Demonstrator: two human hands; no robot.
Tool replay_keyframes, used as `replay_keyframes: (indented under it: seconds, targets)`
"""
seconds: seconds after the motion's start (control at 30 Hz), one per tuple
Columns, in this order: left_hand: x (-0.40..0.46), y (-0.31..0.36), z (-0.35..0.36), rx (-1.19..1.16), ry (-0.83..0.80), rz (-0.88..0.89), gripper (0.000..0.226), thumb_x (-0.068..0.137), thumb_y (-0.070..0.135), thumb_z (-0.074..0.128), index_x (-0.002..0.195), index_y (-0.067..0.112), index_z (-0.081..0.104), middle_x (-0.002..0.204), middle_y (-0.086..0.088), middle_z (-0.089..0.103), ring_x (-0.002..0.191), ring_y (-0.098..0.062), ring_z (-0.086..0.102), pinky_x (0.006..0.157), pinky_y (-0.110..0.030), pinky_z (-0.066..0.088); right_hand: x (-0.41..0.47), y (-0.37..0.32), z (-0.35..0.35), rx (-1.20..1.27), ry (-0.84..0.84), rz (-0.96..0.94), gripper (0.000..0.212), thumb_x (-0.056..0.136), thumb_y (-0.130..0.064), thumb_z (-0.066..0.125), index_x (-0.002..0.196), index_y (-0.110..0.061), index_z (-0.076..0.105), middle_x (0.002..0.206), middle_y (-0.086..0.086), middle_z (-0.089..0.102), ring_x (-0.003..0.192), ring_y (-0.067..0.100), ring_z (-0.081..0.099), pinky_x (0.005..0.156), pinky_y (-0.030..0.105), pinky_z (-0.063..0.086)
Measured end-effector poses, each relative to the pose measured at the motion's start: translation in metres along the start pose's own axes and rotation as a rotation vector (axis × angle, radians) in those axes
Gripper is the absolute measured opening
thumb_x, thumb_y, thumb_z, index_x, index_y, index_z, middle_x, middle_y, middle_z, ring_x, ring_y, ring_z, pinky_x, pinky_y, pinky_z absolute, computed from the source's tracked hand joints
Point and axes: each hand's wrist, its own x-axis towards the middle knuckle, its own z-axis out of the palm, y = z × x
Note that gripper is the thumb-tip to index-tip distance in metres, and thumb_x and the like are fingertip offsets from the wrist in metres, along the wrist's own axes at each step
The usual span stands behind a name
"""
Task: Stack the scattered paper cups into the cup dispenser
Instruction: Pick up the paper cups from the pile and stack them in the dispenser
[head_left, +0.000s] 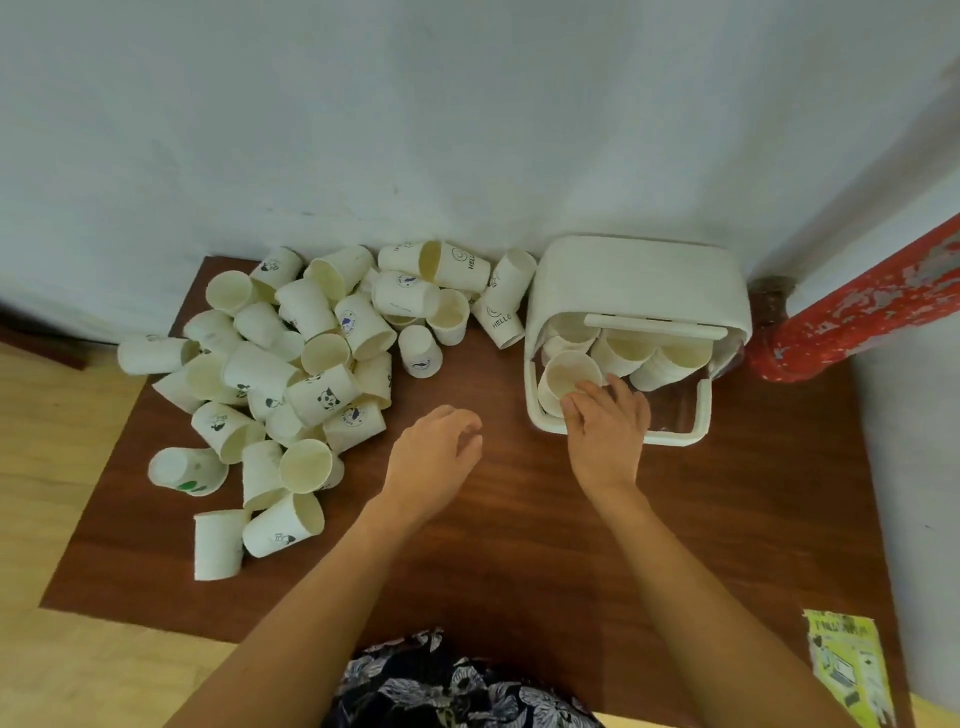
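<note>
Fingers (582, 402) of the right hand (608, 436) are pinching a cup (563, 376) inside the dispenser (639, 291); left hand (436, 457), loosely curled and empty, is hovering nearer the pile (291, 374) at left.

Brown wooden table (519, 545), white wall (415, 130), peeling red pipe (857, 312), green leaflet (844, 665).

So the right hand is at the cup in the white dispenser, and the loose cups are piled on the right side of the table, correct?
Not quite. The head view shows the loose cups piled on the left side of the table. The right hand is indeed at the cup in the white dispenser.
</note>
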Motion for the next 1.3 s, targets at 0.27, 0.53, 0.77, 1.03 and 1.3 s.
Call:
replay_keyframes:
  seconds: [0.27,0.53,0.77,1.03,1.3]
  targets:
    - [-0.043,-0.078,-0.032,-0.013,0.016,-0.033,0.019,0.093,0.031,0.055,0.108,0.026,0.065,0.102,0.009,0.063,0.091,-0.010,0.060,0.081,-0.034,0.051,-0.047,-0.113,-0.012,0.283,-0.169,0.012,0.026,0.100,-0.029,0.049,0.076,-0.024,0.057,0.076,-0.010,0.057,0.075,0.009,0.048,0.067,0.028,0.040]
    - [-0.095,-0.188,-0.078,0.016,-0.042,-0.152,0.025,0.093,0.032,0.056,0.116,0.024,0.064,0.111,0.008,0.063,0.096,-0.013,0.060,0.078,-0.029,0.045,-0.113,-0.212,0.061,0.288,-0.497,-0.012,0.019,0.097,-0.031,0.055,0.093,-0.021,0.071,0.091,-0.007,0.067,0.082,0.010,0.059,0.076,0.030,0.047]
    - [-0.136,-0.285,-0.106,0.092,-0.106,-0.243,0.036,0.093,0.029,0.054,0.128,0.023,0.054,0.130,0.006,0.055,0.106,-0.017,0.059,0.081,-0.034,0.049,-0.161,-0.283,0.121,0.484,-0.827,0.458,0.043,0.095,-0.027,0.059,0.137,-0.024,0.051,0.122,-0.005,0.061,0.092,0.013,0.067,0.083,0.032,0.056]
    - [-0.148,-0.327,-0.100,0.071,-0.258,-0.261,0.055,0.093,0.023,0.055,0.144,0.022,0.035,0.151,0.004,0.034,0.115,-0.025,0.057,0.088,-0.039,0.048,-0.194,-0.306,0.136,0.580,-0.687,0.710,0.019,0.096,-0.015,0.055,0.089,-0.030,0.065,0.090,0.001,0.070,0.087,0.019,0.068,0.084,0.042,0.058]
    - [-0.144,-0.315,-0.106,-0.018,-0.235,-0.107,0.016,0.091,0.023,0.056,0.103,0.018,0.064,0.102,0.002,0.064,0.092,-0.021,0.062,0.077,-0.038,0.052,-0.197,-0.299,0.092,0.467,-0.568,0.460,0.017,0.095,-0.025,0.055,0.098,-0.028,0.071,0.089,-0.013,0.068,0.082,0.006,0.060,0.067,0.018,0.042]
